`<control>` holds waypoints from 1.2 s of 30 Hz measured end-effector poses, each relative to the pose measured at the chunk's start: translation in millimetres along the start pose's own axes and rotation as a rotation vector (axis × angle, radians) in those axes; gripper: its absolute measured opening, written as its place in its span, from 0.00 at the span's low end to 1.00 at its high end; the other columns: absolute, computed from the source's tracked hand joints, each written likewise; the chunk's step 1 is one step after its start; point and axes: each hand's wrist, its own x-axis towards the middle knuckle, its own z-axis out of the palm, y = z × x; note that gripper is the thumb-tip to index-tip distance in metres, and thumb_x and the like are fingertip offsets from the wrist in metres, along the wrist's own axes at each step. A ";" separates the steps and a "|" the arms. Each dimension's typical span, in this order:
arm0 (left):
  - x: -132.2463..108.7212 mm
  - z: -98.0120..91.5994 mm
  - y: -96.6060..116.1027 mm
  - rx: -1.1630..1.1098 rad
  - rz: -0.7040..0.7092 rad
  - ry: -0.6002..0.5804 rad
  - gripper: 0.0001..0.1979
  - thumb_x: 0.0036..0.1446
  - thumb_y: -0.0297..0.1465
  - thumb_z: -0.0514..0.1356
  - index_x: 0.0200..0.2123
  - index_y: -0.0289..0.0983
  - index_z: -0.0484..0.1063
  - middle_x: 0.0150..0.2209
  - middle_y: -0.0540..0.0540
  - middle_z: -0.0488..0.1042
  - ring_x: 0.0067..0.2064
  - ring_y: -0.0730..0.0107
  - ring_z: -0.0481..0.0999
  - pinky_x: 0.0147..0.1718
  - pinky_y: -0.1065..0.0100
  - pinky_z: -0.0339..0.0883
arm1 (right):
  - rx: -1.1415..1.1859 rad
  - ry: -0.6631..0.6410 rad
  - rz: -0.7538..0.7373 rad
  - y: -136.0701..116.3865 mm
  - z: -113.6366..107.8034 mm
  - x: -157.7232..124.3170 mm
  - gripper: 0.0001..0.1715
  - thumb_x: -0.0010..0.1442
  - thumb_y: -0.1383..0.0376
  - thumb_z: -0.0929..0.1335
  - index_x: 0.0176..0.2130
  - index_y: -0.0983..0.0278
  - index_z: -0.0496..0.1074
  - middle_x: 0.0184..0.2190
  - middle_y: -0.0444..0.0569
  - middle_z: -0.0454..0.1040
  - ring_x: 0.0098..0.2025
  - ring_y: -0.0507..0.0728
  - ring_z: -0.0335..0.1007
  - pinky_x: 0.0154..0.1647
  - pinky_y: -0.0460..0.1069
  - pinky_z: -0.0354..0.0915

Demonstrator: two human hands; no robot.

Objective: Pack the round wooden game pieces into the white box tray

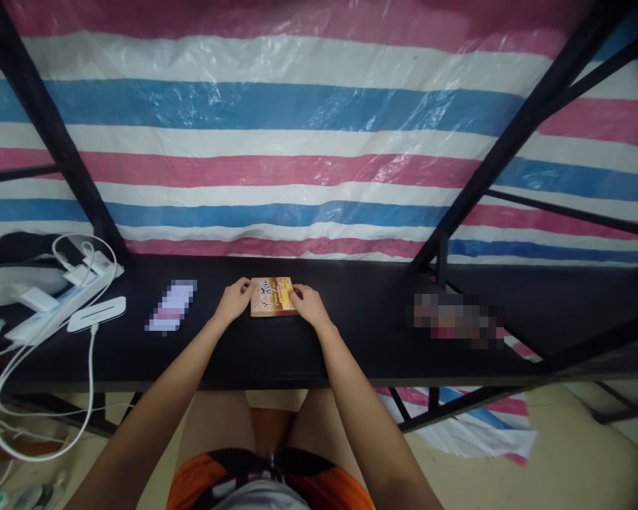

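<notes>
A small yellow-and-brown printed box (272, 297) with large Chinese characters on its top lies flat on the black desk (269, 358). From the left, my left hand (234, 299) grips the box's left edge, its fingers curled by the far corner. On the opposite side my right hand (309, 304) holds the right edge, with the thumb against the yellow end. Both forearms reach in over the desk's front edge. The box's underside is hidden.
A blurred phone-like item (173, 306) lies left of the hands. Beyond it are a power strip (64, 297) with plugs, a white charging pad (96, 314) and looping cables. Another blurred item (454, 320) lies at right. Black metal posts (66, 152) frame a striped plastic sheet (276, 110).
</notes>
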 end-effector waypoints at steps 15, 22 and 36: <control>7.0 5.5 -19.7 0.031 0.137 -0.144 0.21 0.49 0.40 0.61 0.46 0.38 0.72 0.45 0.43 0.70 0.43 0.63 0.72 0.46 0.63 0.66 | 0.045 0.161 0.173 2.0 -6.9 1.1 0.23 0.62 0.53 0.58 0.38 0.62 0.76 0.33 0.51 0.76 0.38 0.57 0.71 0.45 0.49 0.63; 10.8 8.1 -23.9 0.048 0.102 0.000 0.13 0.54 0.27 0.54 0.39 0.39 0.76 0.47 0.43 0.65 0.49 0.63 0.70 0.50 0.62 0.65 | 0.074 0.106 0.058 4.0 -1.1 2.3 0.28 0.61 0.51 0.62 0.54 0.64 0.67 0.47 0.55 0.72 0.50 0.58 0.68 0.52 0.52 0.60; 0.8 8.1 -14.1 0.023 0.197 -0.210 0.21 0.50 0.43 0.62 0.46 0.39 0.74 0.57 0.39 0.61 0.59 0.55 0.63 0.59 0.58 0.54 | -0.042 0.003 0.093 -3.1 -8.0 -2.4 0.27 0.59 0.50 0.61 0.18 0.62 0.68 0.19 0.47 0.71 0.26 0.53 0.66 0.28 0.45 0.53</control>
